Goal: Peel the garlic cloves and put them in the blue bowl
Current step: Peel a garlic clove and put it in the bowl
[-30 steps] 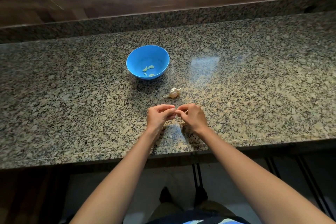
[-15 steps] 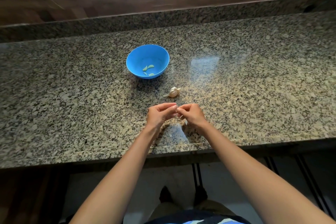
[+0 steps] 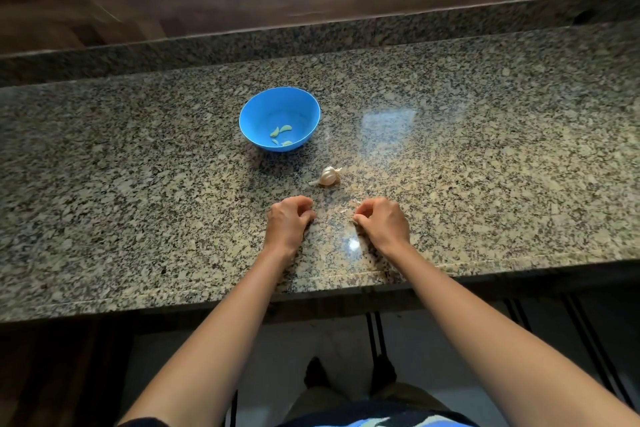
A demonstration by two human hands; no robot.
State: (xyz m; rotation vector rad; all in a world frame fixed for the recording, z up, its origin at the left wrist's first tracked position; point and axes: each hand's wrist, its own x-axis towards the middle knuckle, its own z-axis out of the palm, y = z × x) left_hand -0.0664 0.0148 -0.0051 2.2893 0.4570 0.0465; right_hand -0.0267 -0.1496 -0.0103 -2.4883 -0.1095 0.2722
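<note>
Head view, from your left: the blue bowl [image 3: 260,109] stands on the granite counter [image 3: 138,166], well back from the front edge, and a few peeled cloves [image 3: 281,134] lie in its bottom, pale green against the blue. Nearer to you, your left hand [image 3: 289,220] rests knuckles-up on the counter with its fingers curled under; whether they enclose a clove cannot be told, since the fingertips are hidden beneath the hand. Between the bowl and your hands, slightly right of the bowl, the garlic bulb [image 3: 329,176] lies on its side on the stone, in its papery skin, touching neither hand. Your right hand [image 3: 382,224] also sits low on the counter, apart from the left, with its thumb and forefinger pinched on a pale scrap [image 3: 354,218]; it is too small to tell clove from skin.
</note>
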